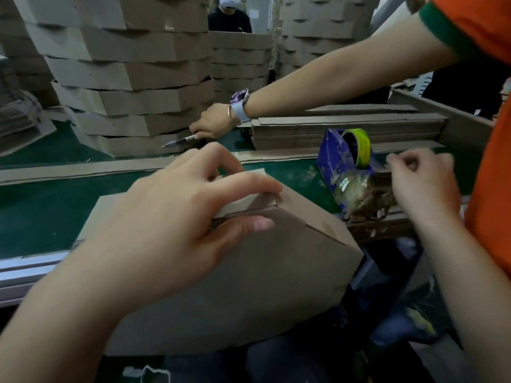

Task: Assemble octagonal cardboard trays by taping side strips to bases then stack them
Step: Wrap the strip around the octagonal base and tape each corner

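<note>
- A half-built cardboard tray (262, 286) is held tipped at the near edge of the green desk (41, 214), partly overhanging it toward the worker.
- A pale side strip (243, 203) is pinched against the tray's upper corner by the left hand (177, 217), thumb below and fingers curled over the top, so that grip is closed firmly on the strip.
- The right hand (423, 186) is raised just beside the blue tape dispenser (345, 161), with its fingertips drawn together. Whether a length of clear tape is held in that grip cannot be told.
- The taping of strip to base is judged to be the step in hand. A piece of tape must next be torn off and carried to the pinched corner, with the strip kept from slipping meanwhile.
- Finished trays (132, 78) are seen stacked high across the desk, and flat strips (345, 131) are piled behind the dispenser.
- A pen (179, 140) is held by a second person's hand (213, 123), reached across from the right, a wristwatch (239, 98) worn above it.
- Printing is visible on the dispenser's side and its yellow-green roll, but none of it can be read.
</note>
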